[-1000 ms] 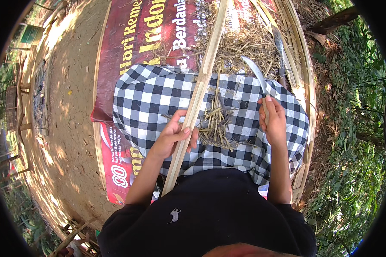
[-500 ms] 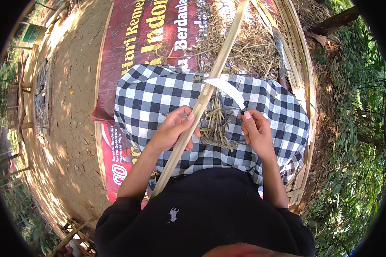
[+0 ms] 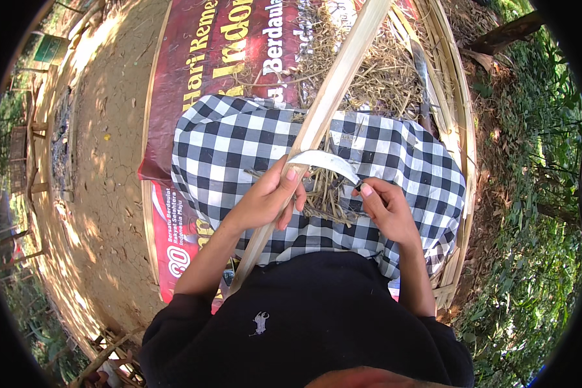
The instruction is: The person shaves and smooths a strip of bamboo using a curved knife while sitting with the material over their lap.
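My left hand is wrapped round a long pale strip of split bamboo, which slants from my lap up to the far edge of the view. In my right hand is a sickle, its dark handle mostly hidden by the fingers. The curved, shiny blade lies across the strip, its tip close to my left thumb. Beneath both hands a black-and-white checked cloth covers my lap. Thin shavings are heaped on the cloth between the hands.
A red printed banner lies under and beyond my legs. More shavings are spread over its far part. A long dark blade-like tool lies at the right, beside several bamboo strips. Bare earth stretches left; green plants grow right.
The sickle has come down along the strip toward me, from well beyond my left hand to right beside it. My right hand has moved slightly nearer; the strip's far end has shifted right.
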A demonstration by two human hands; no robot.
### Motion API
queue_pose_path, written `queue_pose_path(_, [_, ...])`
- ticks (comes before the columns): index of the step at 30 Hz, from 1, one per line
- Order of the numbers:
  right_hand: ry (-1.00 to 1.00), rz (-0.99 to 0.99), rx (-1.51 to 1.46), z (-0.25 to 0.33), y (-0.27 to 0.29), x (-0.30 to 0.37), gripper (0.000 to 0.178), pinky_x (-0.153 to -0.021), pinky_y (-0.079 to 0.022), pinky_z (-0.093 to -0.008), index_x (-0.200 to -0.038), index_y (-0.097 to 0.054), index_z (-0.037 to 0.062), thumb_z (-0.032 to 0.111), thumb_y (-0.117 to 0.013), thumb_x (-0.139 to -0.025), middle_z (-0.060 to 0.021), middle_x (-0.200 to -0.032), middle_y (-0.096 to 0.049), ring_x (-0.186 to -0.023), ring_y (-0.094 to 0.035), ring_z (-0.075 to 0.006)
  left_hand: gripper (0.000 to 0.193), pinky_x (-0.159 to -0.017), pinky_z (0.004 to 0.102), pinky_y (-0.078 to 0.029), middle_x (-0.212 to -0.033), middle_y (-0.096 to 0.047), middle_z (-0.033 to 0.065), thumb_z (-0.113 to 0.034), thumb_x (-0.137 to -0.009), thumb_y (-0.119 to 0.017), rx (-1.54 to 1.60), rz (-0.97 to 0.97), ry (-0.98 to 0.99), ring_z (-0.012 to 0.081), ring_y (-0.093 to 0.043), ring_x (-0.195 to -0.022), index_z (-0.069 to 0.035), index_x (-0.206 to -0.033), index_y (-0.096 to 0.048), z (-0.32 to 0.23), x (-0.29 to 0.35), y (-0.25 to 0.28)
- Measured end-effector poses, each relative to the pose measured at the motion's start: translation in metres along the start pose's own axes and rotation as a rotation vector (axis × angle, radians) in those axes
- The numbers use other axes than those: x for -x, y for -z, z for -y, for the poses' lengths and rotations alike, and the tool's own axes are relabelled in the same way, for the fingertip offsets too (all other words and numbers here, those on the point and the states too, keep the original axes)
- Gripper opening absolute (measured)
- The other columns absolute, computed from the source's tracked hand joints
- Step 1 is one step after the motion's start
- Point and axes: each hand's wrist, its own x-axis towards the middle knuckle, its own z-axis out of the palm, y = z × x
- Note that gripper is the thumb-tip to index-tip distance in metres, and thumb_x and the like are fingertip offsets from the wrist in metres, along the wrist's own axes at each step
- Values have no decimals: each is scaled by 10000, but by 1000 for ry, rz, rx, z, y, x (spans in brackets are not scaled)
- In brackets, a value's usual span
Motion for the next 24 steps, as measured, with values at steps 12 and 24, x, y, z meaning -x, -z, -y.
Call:
queue_pose_path(12, [59,12,-18,-7,-6,-14,383,-442,-279,-216,-1028,-650,-11,333,-488,-1076,65,-610,-434,-495,-345,-21,558,-449,184,-326,-706,-398,-39,-448,-1106,-203,130,-58,51,42,-348,-484,-14,-1230,-531,11,-5,0])
queue_pose_path(24, [75,71,45,5,-6,-13,358,-436,-272,-209,-1038,-645,-10,316,-502,-1073,61,-597,-413,-490,-348,-17,295,-388,210,-402,-703,-496,23,-348,-1088,-398,154,-99,-16,83,-449,-421,-56,-1082,-441,20,-4,-4])
